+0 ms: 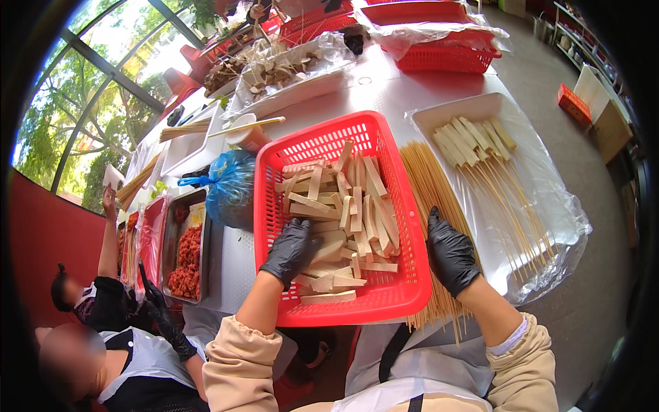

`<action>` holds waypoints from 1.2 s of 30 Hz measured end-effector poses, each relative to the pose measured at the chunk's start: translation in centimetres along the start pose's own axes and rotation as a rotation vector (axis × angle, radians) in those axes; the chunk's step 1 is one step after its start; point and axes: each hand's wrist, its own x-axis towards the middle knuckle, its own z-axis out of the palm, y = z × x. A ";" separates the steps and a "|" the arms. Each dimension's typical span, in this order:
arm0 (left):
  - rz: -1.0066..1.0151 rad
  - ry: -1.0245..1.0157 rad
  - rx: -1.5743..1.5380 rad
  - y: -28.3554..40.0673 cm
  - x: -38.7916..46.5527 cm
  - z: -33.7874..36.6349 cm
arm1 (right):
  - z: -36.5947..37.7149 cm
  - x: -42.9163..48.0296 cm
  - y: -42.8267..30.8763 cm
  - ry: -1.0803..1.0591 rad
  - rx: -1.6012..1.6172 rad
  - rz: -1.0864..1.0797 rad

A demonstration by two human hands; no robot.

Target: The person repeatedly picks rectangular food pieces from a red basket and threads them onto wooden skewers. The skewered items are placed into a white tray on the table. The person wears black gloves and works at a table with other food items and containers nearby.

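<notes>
A red plastic basket [383, 314] with slotted walls stands before me, holding a loose heap of pale, flat-cut food strips [358, 206], tofu-like in look. My left hand [292, 252], in a black glove, reaches over its left rim with the fingertips at the strips. Whether they hold one is hidden. Close outside the right rim, my black-gloved right hand [450, 252] rests over a thick spread of thin bamboo skewers [430, 177]; its grip is unclear. Right of them, a white tray [458, 107] lined with clear plastic holds several skewered strips [476, 139], their sticks pointing towards me.
Left of the basket sit a tied blue plastic bag [231, 190] and a metal tray [205, 257] of red minced-looking food [185, 262]. A cup [247, 131] with a stick across it stands behind. Red baskets [443, 56] are farther back. Two people work at the left.
</notes>
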 end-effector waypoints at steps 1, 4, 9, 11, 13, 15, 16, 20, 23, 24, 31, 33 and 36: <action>-0.023 -0.041 0.017 0.3 0.4 -0.3 | -0.1 -0.1 0.1 0.014 -0.011 0.001; -0.048 -0.033 0.019 0.7 0.9 -1.0 | -1.2 -0.1 -0.3 0.037 0.056 0.105; 0.082 0.018 0.041 0.1 1.4 -0.7 | -0.3 -0.5 -0.2 0.376 0.235 0.059; 0.061 0.027 -0.033 0.4 1.5 -0.9 | -0.2 -0.5 -0.5 0.389 0.311 0.138; -0.005 0.015 -0.107 0.5 1.4 -0.9 | 0.2 -0.6 -0.7 0.400 0.370 0.200; -0.084 -0.013 -0.130 0.7 1.6 -1.0 | 0.2 -0.7 -0.9 0.403 0.416 0.236; -0.125 -0.027 -0.141 0.7 1.6 -1.1 | 0.2 -0.7 -1.0 0.399 0.432 0.241; 0.006 -0.012 -0.040 1.4 0.8 -1.7 | -0.8 -0.5 -1.6 0.211 0.519 0.410; 0.027 -0.007 0.075 2.0 -0.1 -2.2 | -1.3 -0.4 -2.2 0.229 0.564 0.448; -0.018 -0.013 0.061 2.1 -0.1 -2.2 | -1.1 -0.5 -2.1 0.304 0.577 0.419; -0.229 0.185 -1.304 3.2 -2.7 -1.9 | -2.5 -4.1 -2.2 0.249 0.838 0.459; -0.362 0.274 -1.938 6.2 -3.4 -3.1 | -4.3 -6.0 -2.2 0.204 1.032 0.424; -0.372 0.439 -1.882 10.0 -2.7 -3.7 | -6.2 -8.6 -2.5 0.109 1.243 0.305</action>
